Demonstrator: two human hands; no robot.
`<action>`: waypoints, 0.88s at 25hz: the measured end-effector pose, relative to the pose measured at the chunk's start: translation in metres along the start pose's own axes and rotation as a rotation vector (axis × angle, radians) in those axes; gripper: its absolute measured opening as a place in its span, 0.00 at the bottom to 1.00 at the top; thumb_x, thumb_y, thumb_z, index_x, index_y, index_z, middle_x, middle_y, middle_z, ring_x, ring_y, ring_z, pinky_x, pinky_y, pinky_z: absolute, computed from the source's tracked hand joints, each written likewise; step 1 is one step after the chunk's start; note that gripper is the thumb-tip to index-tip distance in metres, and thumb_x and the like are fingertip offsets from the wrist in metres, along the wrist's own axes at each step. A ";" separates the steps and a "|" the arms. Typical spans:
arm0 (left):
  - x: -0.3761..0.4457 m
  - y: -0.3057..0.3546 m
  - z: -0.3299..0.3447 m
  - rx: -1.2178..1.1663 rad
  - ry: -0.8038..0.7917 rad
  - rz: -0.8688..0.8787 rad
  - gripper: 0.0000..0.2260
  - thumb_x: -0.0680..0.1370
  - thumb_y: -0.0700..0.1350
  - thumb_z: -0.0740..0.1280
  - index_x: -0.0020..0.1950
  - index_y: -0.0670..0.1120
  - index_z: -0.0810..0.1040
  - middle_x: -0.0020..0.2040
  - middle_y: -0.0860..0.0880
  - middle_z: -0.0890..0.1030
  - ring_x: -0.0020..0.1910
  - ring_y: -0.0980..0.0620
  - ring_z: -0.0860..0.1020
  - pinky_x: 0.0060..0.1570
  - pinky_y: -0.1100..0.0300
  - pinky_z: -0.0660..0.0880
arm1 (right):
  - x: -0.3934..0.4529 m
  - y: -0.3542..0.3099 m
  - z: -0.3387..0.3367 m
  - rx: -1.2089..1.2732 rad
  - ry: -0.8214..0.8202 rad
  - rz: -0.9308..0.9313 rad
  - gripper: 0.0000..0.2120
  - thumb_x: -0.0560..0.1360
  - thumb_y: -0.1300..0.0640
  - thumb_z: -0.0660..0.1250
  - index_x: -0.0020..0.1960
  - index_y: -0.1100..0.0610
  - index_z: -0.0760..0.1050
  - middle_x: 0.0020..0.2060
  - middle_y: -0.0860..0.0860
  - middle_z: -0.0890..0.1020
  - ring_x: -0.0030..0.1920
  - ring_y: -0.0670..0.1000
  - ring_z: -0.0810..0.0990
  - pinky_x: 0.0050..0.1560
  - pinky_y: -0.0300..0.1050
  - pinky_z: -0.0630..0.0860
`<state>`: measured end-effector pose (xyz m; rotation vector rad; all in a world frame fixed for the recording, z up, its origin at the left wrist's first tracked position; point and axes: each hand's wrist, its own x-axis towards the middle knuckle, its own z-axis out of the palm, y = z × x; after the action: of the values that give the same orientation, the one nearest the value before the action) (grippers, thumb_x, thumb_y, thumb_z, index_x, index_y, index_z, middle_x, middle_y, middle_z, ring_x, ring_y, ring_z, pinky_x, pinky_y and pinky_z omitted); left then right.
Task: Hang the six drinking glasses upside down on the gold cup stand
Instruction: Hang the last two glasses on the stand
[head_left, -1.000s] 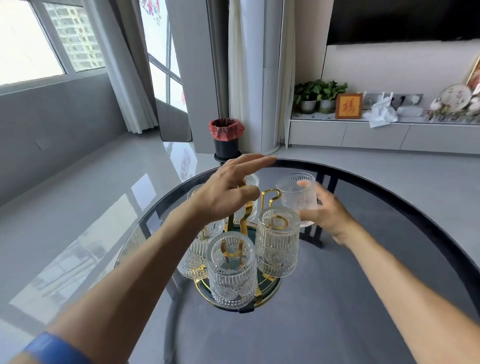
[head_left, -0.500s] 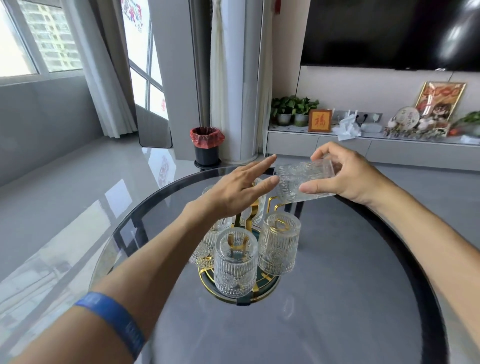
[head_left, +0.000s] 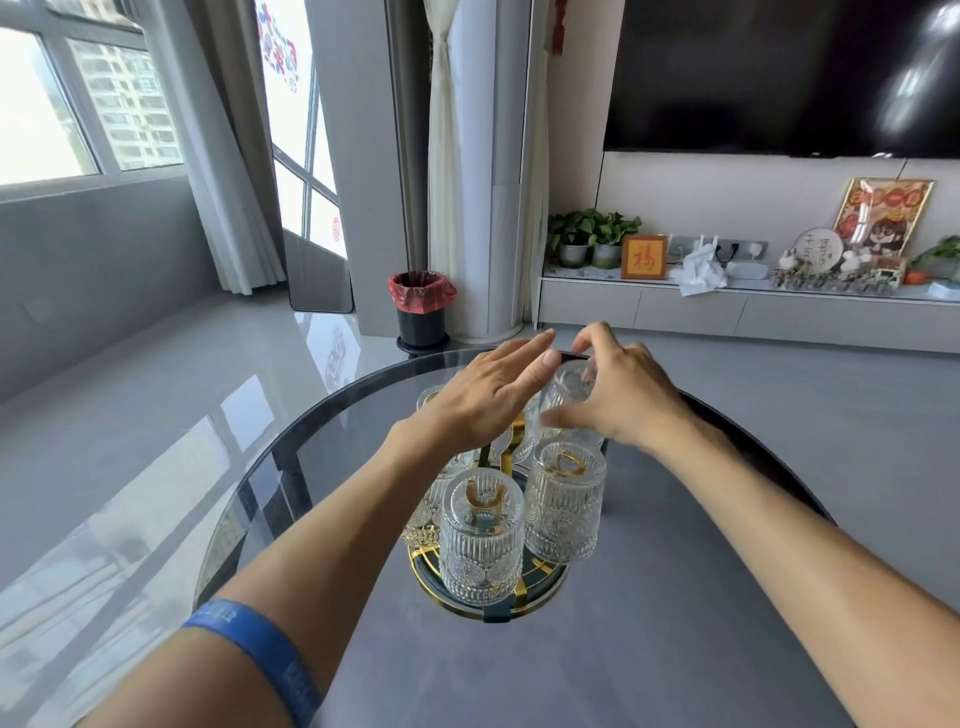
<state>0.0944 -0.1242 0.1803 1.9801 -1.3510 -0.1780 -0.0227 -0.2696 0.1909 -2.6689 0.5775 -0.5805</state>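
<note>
The gold cup stand (head_left: 535, 590) with a round gold-rimmed base sits on the round glass table (head_left: 649, 597). Several ribbed clear glasses hang on it upside down; the two nearest are a front glass (head_left: 480, 538) and a right glass (head_left: 563, 501). My right hand (head_left: 618, 397) grips one more glass (head_left: 566, 395), bottom up, over the stand's far right side. Whether this glass sits on a hook is hidden. My left hand (head_left: 483, 397) hovers flat above the stand with fingers spread, its thumb tip by the held glass. It covers the stand's top and the far glasses.
The dark table rim (head_left: 779, 467) curves behind my right forearm. Beyond the table are a black bin with a red liner (head_left: 422, 306), a white column, and a low TV cabinet (head_left: 727, 306) with plants and ornaments. A blue band is on my left forearm.
My right hand has turned the glass from sideways to bottom up and lowered it toward the stand's far right. My left hand stayed above the stand. The camera has tilted up.
</note>
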 end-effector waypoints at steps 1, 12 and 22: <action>0.001 0.000 0.001 -0.004 -0.002 0.001 0.34 0.76 0.72 0.44 0.78 0.60 0.58 0.79 0.53 0.61 0.77 0.52 0.58 0.68 0.53 0.55 | 0.000 0.001 0.008 -0.003 -0.044 0.016 0.37 0.55 0.35 0.78 0.55 0.48 0.64 0.45 0.47 0.74 0.53 0.53 0.72 0.44 0.49 0.71; -0.003 -0.003 -0.006 0.013 -0.002 0.023 0.30 0.79 0.67 0.45 0.79 0.58 0.54 0.80 0.52 0.57 0.78 0.54 0.53 0.75 0.49 0.49 | -0.013 0.016 0.023 0.158 -0.105 0.050 0.14 0.69 0.36 0.69 0.47 0.44 0.75 0.55 0.48 0.81 0.57 0.53 0.77 0.52 0.49 0.73; -0.155 -0.088 0.037 -0.829 0.311 -0.821 0.34 0.74 0.72 0.50 0.67 0.50 0.73 0.64 0.41 0.79 0.59 0.43 0.79 0.63 0.47 0.73 | -0.026 -0.048 0.011 0.260 0.013 -0.070 0.14 0.72 0.42 0.68 0.54 0.47 0.76 0.34 0.46 0.84 0.36 0.45 0.80 0.37 0.41 0.73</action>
<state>0.0751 0.0080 0.0559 1.6026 -0.1252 -0.6552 -0.0242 -0.2142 0.1929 -2.4489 0.3840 -0.6457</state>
